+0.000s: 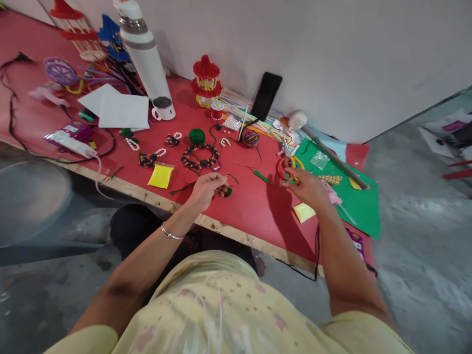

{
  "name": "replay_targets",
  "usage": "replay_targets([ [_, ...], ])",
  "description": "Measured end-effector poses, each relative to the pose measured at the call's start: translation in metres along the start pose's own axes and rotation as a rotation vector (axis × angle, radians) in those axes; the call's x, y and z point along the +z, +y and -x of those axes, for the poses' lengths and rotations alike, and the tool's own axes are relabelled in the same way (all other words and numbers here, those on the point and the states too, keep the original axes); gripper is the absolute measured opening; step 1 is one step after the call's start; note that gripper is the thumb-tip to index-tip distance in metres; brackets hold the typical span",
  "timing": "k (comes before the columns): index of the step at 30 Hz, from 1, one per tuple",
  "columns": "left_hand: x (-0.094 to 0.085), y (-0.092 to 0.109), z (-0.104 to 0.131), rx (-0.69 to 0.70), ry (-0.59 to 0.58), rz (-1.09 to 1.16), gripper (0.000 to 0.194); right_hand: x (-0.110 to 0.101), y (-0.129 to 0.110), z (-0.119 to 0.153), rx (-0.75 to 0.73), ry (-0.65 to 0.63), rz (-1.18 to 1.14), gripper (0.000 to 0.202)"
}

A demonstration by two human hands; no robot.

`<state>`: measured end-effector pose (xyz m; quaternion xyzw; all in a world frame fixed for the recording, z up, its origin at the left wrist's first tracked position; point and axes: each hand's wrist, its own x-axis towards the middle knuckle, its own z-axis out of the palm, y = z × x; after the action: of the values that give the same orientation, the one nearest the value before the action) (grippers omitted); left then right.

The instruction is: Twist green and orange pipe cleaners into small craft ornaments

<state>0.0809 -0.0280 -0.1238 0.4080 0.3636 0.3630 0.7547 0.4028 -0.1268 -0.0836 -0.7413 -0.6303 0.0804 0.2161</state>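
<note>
A: What is the left hand (210, 191) doing?

B: Its fingertips are pinched together on a bit of dark green yarn (228, 192), just above the near edge of the red table (250, 211). A short end sticks out to the right.

A: And the right hand (308, 187)?

B: It's over to the right, fingers bent, beside the red ring (281, 169) and the yellow ring (297, 162). I can't tell whether it grips either one.

A: What lies between the two?

B: A green-handled tool (261, 176), flat on the table, nearer the right hand.

A: Anything close to the left hand on the far side?

B: A dark braided loop (201, 157) with orange in it, then a green yarn ball (196, 136) just beyond. A yellow packet (161, 176) lies to the left.

A: And farther back?

B: A black phone (266, 96) leans near the wall, with a multicoloured yarn ball (251, 138) on its near side. At far left a white bottle (145, 59) stands upright, a mug (164, 110) close by.

A: Under the right forearm?

B: Part of a green sheet (365, 211), reaching right.
</note>
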Motion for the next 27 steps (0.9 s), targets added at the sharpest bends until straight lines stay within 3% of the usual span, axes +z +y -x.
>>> replay_targets([
  [1, 0.002, 0.0, 0.0, -0.009, -0.01, -0.015, 0.025, 0.002, -0.01, 0.001, -0.052, 0.059, 0.045, 0.046],
  [3, 0.006, 0.001, 0.001, -0.022, -0.022, -0.068, 0.025, 0.012, -0.04, 0.004, -0.158, 0.13, -0.014, 0.039],
  [5, 0.008, 0.001, 0.001, -0.022, -0.034, -0.144, 0.026, 0.026, -0.074, 0.004, -0.355, 0.085, -0.162, 0.027],
  [7, 0.009, 0.002, 0.002, -0.011, -0.066, -0.23, 0.022, 0.04, -0.102, 0.001, -0.582, 0.008, -0.228, 0.03],
  [11, 0.009, 0.008, 0.006, -0.001, -0.158, -0.376, 0.009, 0.054, -0.124, -0.007, -0.776, -0.062, -0.164, 0.028],
  [14, 0.005, 0.014, 0.007, -0.035, -0.212, -0.319, 0.017, 0.054, -0.118, -0.01, -0.753, -0.064, -0.132, 0.027],
  [17, -0.003, 0.015, 0.004, 0.062, -0.088, -0.283, 0.029, 0.055, -0.105, -0.01, -0.643, 0.01, -0.175, 0.029],
  [19, -0.009, 0.01, 0.001, 0.216, 0.026, -0.467, 0.024, 0.06, -0.097, -0.008, -0.574, 0.042, -0.266, 0.025],
  [21, -0.012, 0.0, -0.001, 0.377, -0.021, -0.735, 0.021, 0.067, -0.091, -0.006, -0.514, 0.05, -0.382, 0.022],
  [24, -0.009, -0.016, -0.003, 0.451, -0.087, -0.996, 0.042, 0.075, -0.088, -0.003, -0.451, 0.061, -0.486, 0.017],
  [27, -0.003, -0.023, -0.005, 0.477, -0.04, -1.114, 0.044, 0.077, -0.089, -0.001, -0.365, 0.086, -0.538, 0.015],
])
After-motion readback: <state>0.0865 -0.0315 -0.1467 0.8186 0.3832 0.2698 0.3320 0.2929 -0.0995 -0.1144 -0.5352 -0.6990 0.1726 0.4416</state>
